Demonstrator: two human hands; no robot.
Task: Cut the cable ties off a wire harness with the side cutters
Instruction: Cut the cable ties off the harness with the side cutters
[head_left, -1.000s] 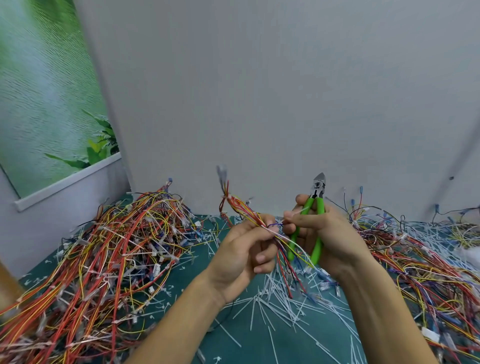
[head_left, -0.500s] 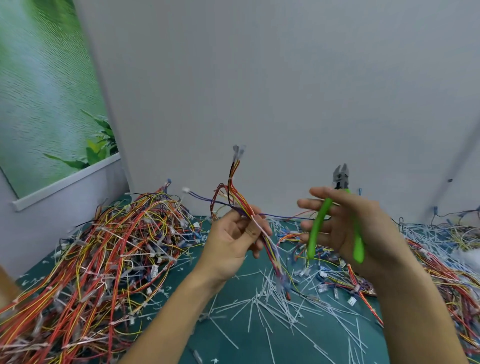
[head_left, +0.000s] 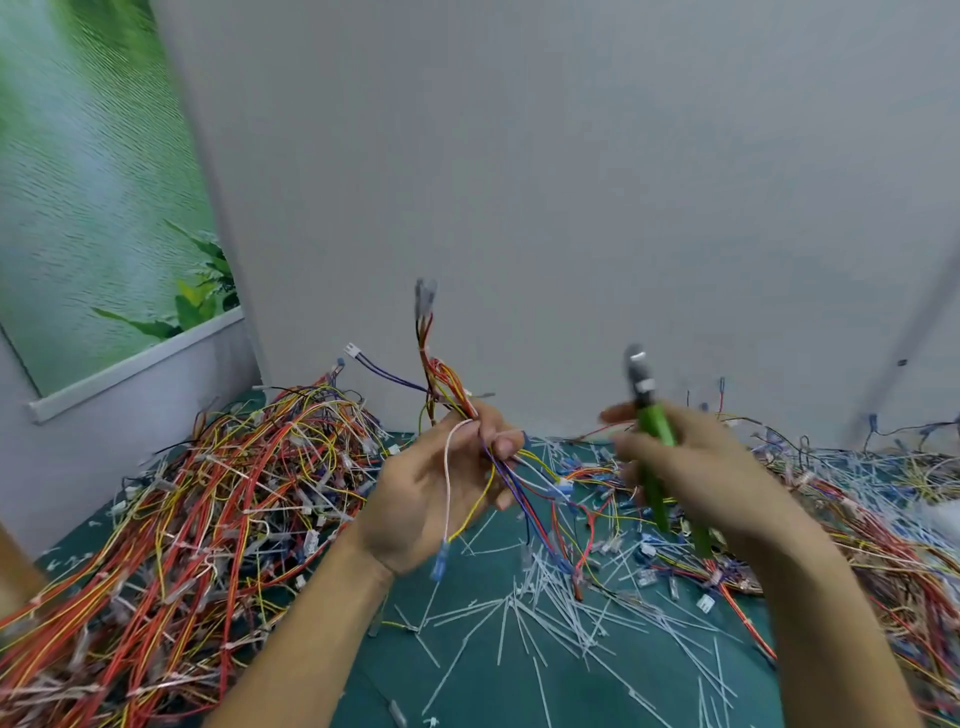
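My left hand (head_left: 441, 493) holds a small wire harness (head_left: 447, 389) of red, yellow, purple and white wires above the table. Its connector ends stick up, and loose wires hang down below my fingers. My right hand (head_left: 701, 467) grips the green-handled side cutters (head_left: 652, 431), jaws pointing up and blurred by motion. The cutters are to the right of the harness, apart from it. I cannot tell whether the jaws are open.
A big heap of red and yellow harnesses (head_left: 182, 519) covers the left of the green table (head_left: 493, 675). Another tangled heap (head_left: 857, 519) lies at the right. Several cut white cable ties (head_left: 545, 597) litter the middle. A grey wall (head_left: 571, 208) stands close behind.
My hands were together at the harness, then parted. The right hand with the cutters moved right and is now swinging back. The harness has turned upright in my left hand, its wires spreading loose.
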